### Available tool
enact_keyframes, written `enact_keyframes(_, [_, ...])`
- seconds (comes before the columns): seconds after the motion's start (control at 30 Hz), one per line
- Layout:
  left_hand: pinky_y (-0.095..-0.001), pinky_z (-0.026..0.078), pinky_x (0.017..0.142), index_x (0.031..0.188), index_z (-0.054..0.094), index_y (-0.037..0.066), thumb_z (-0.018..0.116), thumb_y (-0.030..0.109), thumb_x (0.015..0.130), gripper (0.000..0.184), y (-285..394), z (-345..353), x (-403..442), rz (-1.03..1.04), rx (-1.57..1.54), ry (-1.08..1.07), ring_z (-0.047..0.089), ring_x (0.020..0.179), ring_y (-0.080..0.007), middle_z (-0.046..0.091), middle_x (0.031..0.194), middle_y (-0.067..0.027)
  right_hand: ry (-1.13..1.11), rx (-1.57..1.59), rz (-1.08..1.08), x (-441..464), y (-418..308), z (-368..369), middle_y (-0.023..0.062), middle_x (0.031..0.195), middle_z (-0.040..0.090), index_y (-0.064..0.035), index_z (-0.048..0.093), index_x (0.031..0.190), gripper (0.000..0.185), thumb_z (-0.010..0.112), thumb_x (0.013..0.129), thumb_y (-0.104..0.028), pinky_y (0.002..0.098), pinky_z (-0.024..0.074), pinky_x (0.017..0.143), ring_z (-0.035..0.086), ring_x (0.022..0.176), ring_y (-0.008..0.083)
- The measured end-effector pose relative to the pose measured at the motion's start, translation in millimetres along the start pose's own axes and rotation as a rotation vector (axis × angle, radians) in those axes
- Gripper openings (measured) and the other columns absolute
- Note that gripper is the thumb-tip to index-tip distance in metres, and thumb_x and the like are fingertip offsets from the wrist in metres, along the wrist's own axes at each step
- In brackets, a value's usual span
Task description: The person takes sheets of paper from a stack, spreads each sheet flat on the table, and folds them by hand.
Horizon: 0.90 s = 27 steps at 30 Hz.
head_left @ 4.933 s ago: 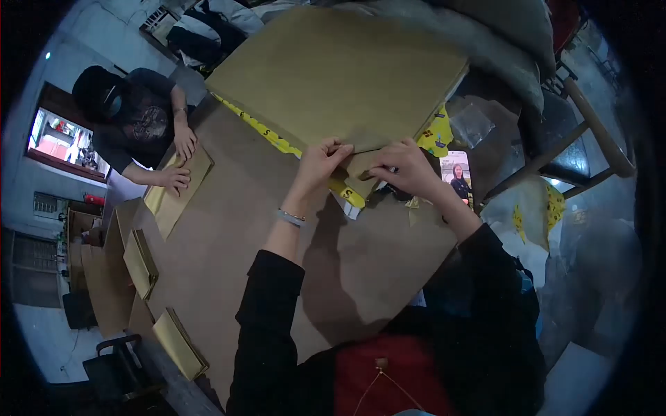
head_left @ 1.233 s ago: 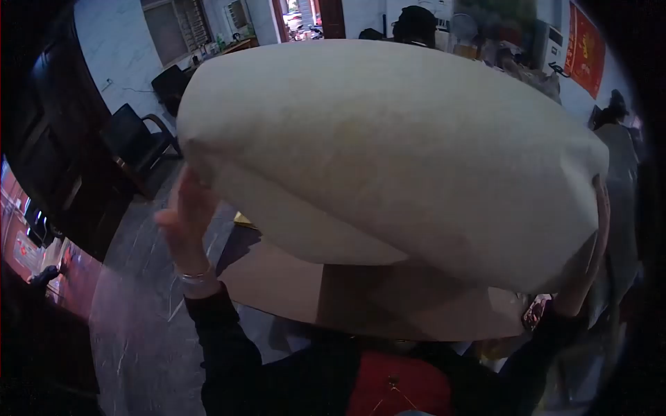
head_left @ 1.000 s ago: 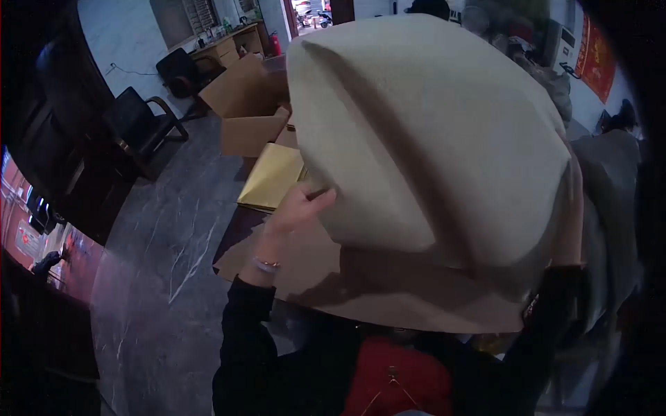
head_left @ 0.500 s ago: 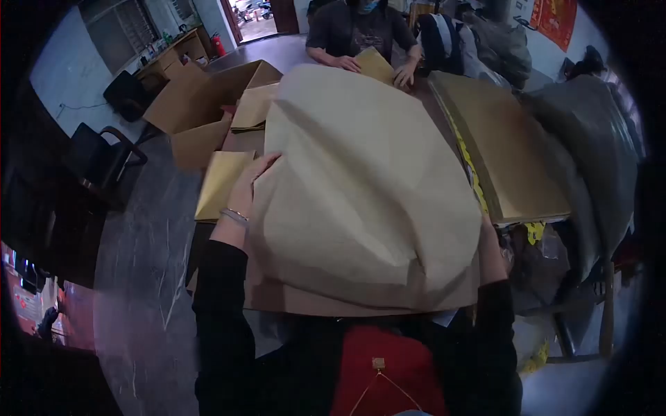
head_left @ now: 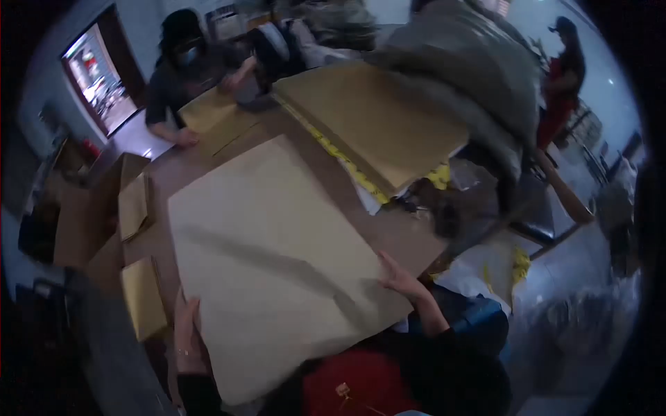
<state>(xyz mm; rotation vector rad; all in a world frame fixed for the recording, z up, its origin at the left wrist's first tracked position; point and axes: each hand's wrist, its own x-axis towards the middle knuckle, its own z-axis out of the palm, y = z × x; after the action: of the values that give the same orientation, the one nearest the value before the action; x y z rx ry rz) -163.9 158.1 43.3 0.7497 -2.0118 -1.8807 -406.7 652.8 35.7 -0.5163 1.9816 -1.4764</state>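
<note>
the pale sheet [head_left: 263, 222] was over the counter [head_left: 416, 239], the left hand [head_left: 187, 329] at its eight o'clock edge, the right hand [head_left: 408, 281] at three, fingers partly extended, grip unclear. a brown stack [head_left: 378, 121] lay toward one o'clock.

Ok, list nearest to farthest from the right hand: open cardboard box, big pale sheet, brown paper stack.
1. Big pale sheet: at the right hand, extending left.
2. Brown paper stack: ahead, beyond the sheet.
3. Open cardboard box: far left.
</note>
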Motion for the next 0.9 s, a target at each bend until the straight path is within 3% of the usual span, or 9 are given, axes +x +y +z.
enact_keyframes(0.1, [-0.0327, 0.030, 0.104, 0.146, 0.015, 0.003, 0.055, 0.005, 0.088, 0.070, 25, 37, -44, 0.040, 0.060, 0.147, 0.030, 0.133, -0.0216, 0.030, 0.146, -0.0163, -0.058, -0.099, -0.063, -22, 9, -16, 0.0124, 0.151, 0.020, -0.0036, 0.014, 0.146, 0.086, 0.068, 0.083, -0.025, 0.0313, 0.0199, 0.110, 0.021, 0.136, 0.0196])
enact_keyframes(0.2, [-0.0342, 0.031, 0.105, 0.140, 0.030, -0.001, 0.056, 0.023, 0.091, 0.061, 9, 23, -53, 0.009, 0.200, 0.112, 0.034, 0.131, -0.0235, 0.036, 0.142, -0.0178, -0.084, -0.077, 0.010, -31, 12, -25, 0.0082, 0.145, 0.034, -0.0072, 0.030, 0.143, 0.070, 0.065, 0.085, -0.023, 0.0296, 0.0271, 0.106, 0.034, 0.129, 0.0165])
enact_keyframes(0.3, [-0.0325, 0.035, 0.101, 0.133, 0.041, -0.004, 0.055, 0.018, 0.092, 0.048, 44, 36, -70, -0.146, 0.260, -0.031, 0.043, 0.122, -0.0221, 0.045, 0.134, -0.0164, -0.129, -0.095, -0.044, -19, 20, -28, 0.0033, 0.105, 0.065, -0.0101, 0.055, 0.127, 0.041, 0.060, 0.089, -0.024, 0.0240, 0.0478, 0.077, 0.058, 0.084, 0.0082])
enact_keyframes(0.33, [-0.0319, 0.036, 0.099, 0.130, 0.044, -0.005, 0.055, 0.016, 0.093, 0.044, 53, 38, -78, -0.204, 0.281, -0.069, 0.046, 0.120, -0.0217, 0.048, 0.131, -0.0160, -0.133, -0.091, -0.046, -17, 15, -26, 0.0033, 0.105, 0.065, -0.0101, 0.055, 0.127, 0.041, 0.060, 0.089, -0.024, 0.0240, 0.0478, 0.077, 0.058, 0.084, 0.0082])
enact_keyframes(0.47, [-0.0318, 0.042, 0.093, 0.127, 0.048, -0.006, 0.055, 0.009, 0.090, 0.040, 6, 13, -69, -0.353, 0.106, -0.131, 0.053, 0.109, -0.0211, 0.054, 0.123, -0.0150, -0.096, 0.349, 0.063, 0, -15, -15, -0.0031, 0.083, 0.061, -0.0050, 0.064, 0.106, 0.021, 0.060, 0.087, -0.012, 0.0160, 0.0374, 0.039, 0.049, 0.052, 0.0003])
enact_keyframes(0.63, [-0.0344, 0.047, 0.087, 0.125, 0.048, -0.008, 0.054, 0.007, 0.089, 0.039, -42, -19, -60, -0.370, 0.030, -0.151, 0.058, 0.101, -0.0218, 0.058, 0.115, -0.0149, 0.025, 0.557, 0.150, 9, -8, -25, -0.0057, 0.084, 0.058, -0.0082, 0.061, 0.103, 0.016, 0.056, 0.088, -0.011, 0.0125, 0.0353, 0.036, 0.046, 0.053, -0.0026])
enact_keyframes(0.73, [-0.0357, 0.048, 0.088, 0.126, 0.047, -0.008, 0.053, 0.011, 0.089, 0.042, 27, 38, -98, -0.460, -0.163, -0.040, 0.058, 0.103, -0.0241, 0.058, 0.114, -0.0161, 0.111, 0.635, 0.247, 6, -12, -29, -0.0057, 0.078, 0.058, -0.0081, 0.058, 0.103, 0.016, 0.054, 0.088, -0.008, 0.0130, 0.0337, 0.034, 0.044, 0.047, -0.0017])
enact_keyframes(0.8, [-0.0355, 0.047, 0.089, 0.125, 0.047, -0.008, 0.053, 0.011, 0.089, 0.042, 19, 34, -106, -0.551, -0.271, 0.005, 0.057, 0.105, -0.0249, 0.058, 0.115, -0.0170, 0.038, 1.096, 0.231, 4, 14, -37, -0.0059, 0.071, 0.058, -0.0083, 0.058, 0.103, 0.016, 0.055, 0.088, -0.008, 0.0140, 0.0340, 0.034, 0.043, 0.042, -0.0004])
enact_keyframes(0.9, [-0.0368, 0.048, 0.090, 0.122, 0.050, -0.009, 0.055, 0.014, 0.086, 0.043, -51, -12, -118, -0.322, -0.308, -0.280, 0.058, 0.105, -0.0270, 0.057, 0.118, -0.0191, 0.115, 0.923, 0.211, -13, -12, -40, 0.0004, 0.077, 0.064, -0.0068, 0.063, 0.109, 0.023, 0.054, 0.090, -0.014, 0.0163, 0.0421, 0.041, 0.052, 0.050, 0.0032])
